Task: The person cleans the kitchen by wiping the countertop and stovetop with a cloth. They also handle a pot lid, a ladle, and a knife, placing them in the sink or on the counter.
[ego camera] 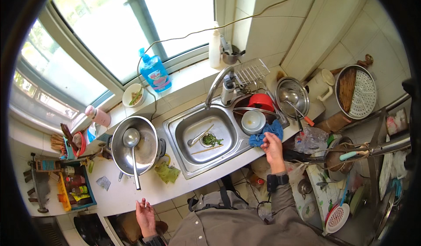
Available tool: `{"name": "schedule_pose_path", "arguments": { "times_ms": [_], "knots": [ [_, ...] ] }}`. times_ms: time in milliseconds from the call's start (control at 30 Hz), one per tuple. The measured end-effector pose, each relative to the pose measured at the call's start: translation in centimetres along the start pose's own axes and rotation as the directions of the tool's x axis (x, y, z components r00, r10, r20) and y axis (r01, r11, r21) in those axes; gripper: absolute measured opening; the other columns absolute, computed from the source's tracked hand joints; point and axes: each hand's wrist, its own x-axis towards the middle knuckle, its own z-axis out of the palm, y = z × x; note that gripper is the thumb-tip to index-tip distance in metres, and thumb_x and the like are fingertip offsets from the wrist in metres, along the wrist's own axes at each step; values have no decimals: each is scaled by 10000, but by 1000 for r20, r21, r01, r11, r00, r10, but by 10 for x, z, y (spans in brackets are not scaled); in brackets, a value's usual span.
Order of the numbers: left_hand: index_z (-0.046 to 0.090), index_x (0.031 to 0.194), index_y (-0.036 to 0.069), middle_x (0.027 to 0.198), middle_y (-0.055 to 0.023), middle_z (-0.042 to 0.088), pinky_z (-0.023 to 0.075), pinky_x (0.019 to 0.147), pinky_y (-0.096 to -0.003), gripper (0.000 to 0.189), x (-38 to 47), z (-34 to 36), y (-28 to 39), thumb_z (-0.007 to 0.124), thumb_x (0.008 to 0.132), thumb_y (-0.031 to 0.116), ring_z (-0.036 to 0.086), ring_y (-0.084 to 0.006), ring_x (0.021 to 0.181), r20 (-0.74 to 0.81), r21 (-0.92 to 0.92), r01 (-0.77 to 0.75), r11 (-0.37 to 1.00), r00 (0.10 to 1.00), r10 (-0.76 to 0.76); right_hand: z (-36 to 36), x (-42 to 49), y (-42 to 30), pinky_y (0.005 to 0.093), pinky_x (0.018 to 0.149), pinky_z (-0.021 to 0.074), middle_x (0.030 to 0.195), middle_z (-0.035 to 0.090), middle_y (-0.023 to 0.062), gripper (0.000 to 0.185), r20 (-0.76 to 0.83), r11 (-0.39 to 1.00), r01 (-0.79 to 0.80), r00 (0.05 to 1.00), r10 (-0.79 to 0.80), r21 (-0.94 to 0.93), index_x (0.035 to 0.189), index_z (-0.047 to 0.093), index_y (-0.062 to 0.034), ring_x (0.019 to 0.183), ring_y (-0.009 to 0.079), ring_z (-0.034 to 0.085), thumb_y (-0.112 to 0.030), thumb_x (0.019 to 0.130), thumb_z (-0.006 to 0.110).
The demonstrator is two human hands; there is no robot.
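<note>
My left hand (146, 218) hangs in front of the counter edge, fingers loosely bent, with nothing in it. A metal ladle (131, 138) leans in a steel pot (115, 147) above it on the counter. My right hand (273, 147) is at a blue cloth (274, 130) by the sink's right end; whether its bent fingers grip the cloth is unclear. White bowls (253, 119) sit stacked beside the cloth, close to a red bowl (261, 102). In the steel sink basin (227, 124), chopsticks (210, 149), a spoon (191, 142) and green scraps (213, 140) lie around the drain.
A curved faucet (213, 85) rises behind the basin. A blue soap bottle (156, 73) and a bowl (132, 94) stand on the windowsill. A green rag (167, 171) lies right of the pot. Colander (285, 91), jug (320, 81) and steamer tray (361, 91) crowd the right corner.
</note>
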Motion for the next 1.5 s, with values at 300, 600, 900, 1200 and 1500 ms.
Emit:
{"name": "schedule_pose_path", "arguments": {
  "times_ms": [300,600,900,1200,1500],
  "knots": [
    [470,1473,86,1295,-24,587,523,798,-225,504,-5,21,-3,618,991,93,595,-85,946,25,160,-26,987,999,22,7,-22,20,246,625,492,780,605,-34,151,7,997,-74,997,74,-14,1000,649,-114,596,50,525,-252,954,691],
    [613,904,112,904,35,640,531,730,-236,253,21,-22,-5,608,1024,335,613,-81,823,16,23,35,999,999,-35,5,-23,19,262,615,494,780,603,-33,136,-17,997,-76,997,76,-12,992,652,-112,597,62,523,-240,961,684],
    [611,916,102,872,6,634,488,720,-278,304,27,-19,-12,569,1031,380,583,-132,792,-57,1,80,997,995,-79,-23,-3,11,281,555,475,777,616,20,142,-35,997,-4,999,7,74,991,658,-86,589,117,550,-205,928,704],
    [568,907,116,911,-40,622,527,769,-323,283,21,-8,-19,587,1028,371,607,-190,858,-24,-80,63,995,998,-65,-35,-8,10,254,564,451,745,574,-47,102,-60,996,-50,997,55,71,996,660,-126,575,71,493,-214,954,690],
    [576,931,104,873,-18,598,489,731,-308,189,23,-17,-23,590,1015,273,578,-160,799,-35,-36,47,998,998,-49,-19,-3,11,247,571,467,780,591,-10,69,-35,996,-58,998,60,61,982,661,-98,620,84,525,-157,949,674]
  ]
}}
